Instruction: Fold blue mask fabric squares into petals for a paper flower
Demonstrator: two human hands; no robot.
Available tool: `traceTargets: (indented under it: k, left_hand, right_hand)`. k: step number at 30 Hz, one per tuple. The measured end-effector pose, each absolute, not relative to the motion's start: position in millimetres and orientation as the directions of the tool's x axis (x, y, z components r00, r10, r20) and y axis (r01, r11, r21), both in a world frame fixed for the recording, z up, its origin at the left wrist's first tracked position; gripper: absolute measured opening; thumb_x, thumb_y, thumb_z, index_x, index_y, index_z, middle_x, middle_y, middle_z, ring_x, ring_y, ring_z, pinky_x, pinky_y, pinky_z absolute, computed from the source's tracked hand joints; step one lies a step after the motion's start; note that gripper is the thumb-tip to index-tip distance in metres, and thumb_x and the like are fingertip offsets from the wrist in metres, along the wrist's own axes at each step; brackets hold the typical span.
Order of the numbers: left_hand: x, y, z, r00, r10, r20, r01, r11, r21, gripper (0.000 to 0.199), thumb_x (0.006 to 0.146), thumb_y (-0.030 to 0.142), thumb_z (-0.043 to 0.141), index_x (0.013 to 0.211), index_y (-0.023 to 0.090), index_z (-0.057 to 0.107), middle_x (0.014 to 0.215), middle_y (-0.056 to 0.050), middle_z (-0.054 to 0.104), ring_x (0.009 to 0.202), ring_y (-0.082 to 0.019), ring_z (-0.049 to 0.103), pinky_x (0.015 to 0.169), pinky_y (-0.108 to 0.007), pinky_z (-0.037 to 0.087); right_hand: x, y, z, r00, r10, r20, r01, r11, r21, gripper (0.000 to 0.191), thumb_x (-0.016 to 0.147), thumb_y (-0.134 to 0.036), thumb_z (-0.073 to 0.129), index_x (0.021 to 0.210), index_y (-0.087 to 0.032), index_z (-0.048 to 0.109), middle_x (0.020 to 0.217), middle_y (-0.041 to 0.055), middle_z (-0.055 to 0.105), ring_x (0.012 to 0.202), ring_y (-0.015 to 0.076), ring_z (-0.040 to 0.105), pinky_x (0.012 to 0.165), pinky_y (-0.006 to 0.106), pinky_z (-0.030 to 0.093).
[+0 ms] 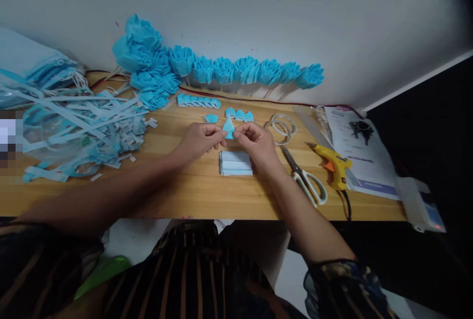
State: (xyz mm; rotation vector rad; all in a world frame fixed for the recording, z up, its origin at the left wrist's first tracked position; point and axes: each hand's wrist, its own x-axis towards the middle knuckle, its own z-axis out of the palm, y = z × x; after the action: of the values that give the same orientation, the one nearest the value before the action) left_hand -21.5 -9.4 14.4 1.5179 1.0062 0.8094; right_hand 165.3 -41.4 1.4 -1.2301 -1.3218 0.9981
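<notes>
Between my two hands is a small blue folded piece [229,128] with a pointed top. My left hand [203,139] pinches its left lower corner, and my right hand [256,143] pinches the right one. Just below lies a stack of pale blue and white rectangles [236,163]. Beyond my fingers are several folded blue pieces [240,114] in a short row, a single one [211,118] to their left, and a longer overlapping row [198,101] farther back.
Blue flowers on sticks [223,70] line the wall. Cut strips and scraps [111,122] cover the left. At the right are tape rings [281,129], scissors [305,176], a yellow glue gun [334,161], printed papers [362,151] and a white box [419,203].
</notes>
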Motion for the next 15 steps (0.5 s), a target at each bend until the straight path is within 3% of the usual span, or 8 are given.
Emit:
traceTargets:
  k: [5,8,12,15]
  left_hand:
    - [-21.6,-8.6,11.9,0.402,0.915,-0.040,0.211,-0.050,0.976,0.025,0.086,0.029,0.063,0.066,0.017,0.069,0.059,-0.001,0.065,0.050,-0.008,0.049,0.047,-0.019,0.038]
    - [-21.1,-9.5,13.1,0.416,0.908,-0.050,0.253,-0.062,0.965,0.024,0.086,0.029,0.063,0.066,0.017,0.069,0.061,-0.002,0.068,0.052,-0.008,0.052,0.049,-0.019,0.039]
    - [-20.0,-10.9,14.5,0.451,0.892,-0.031,0.265,-0.101,0.959,0.024,0.087,0.026,0.062,0.066,0.017,0.068,0.066,-0.002,0.071,0.056,-0.008,0.057,0.052,-0.019,0.041]
    - [-19.5,-11.1,14.5,0.441,0.897,-0.018,0.213,-0.085,0.973,0.022,0.086,0.026,0.062,0.067,0.017,0.066,0.065,-0.001,0.070,0.054,-0.007,0.055,0.050,-0.018,0.039]
  right_hand:
    - [167.2,-40.2,3.1,0.029,0.999,0.046,-0.033,0.046,-0.998,0.041,0.082,-0.050,0.076,0.115,-0.026,0.074,0.080,-0.0031,0.065,0.074,0.0131,0.055,0.073,0.029,0.045]
    - [166.9,-41.0,3.3,0.007,0.999,0.037,-0.023,0.037,-0.999,0.041,0.078,-0.055,0.079,0.104,-0.025,0.077,0.088,-0.0010,0.069,0.081,0.0148,0.059,0.076,0.030,0.047]
    - [165.6,-41.1,-1.4,0.013,0.999,0.032,0.030,0.032,-0.999,0.037,0.071,-0.054,0.086,0.079,-0.021,0.072,0.073,-0.0029,0.063,0.069,0.0120,0.051,0.068,0.027,0.041]
    - [165.6,-40.0,-4.2,0.053,0.997,0.059,0.030,0.058,-0.998,0.037,0.072,-0.053,0.086,0.076,-0.020,0.068,0.068,-0.0045,0.057,0.064,0.0103,0.045,0.063,0.026,0.034]
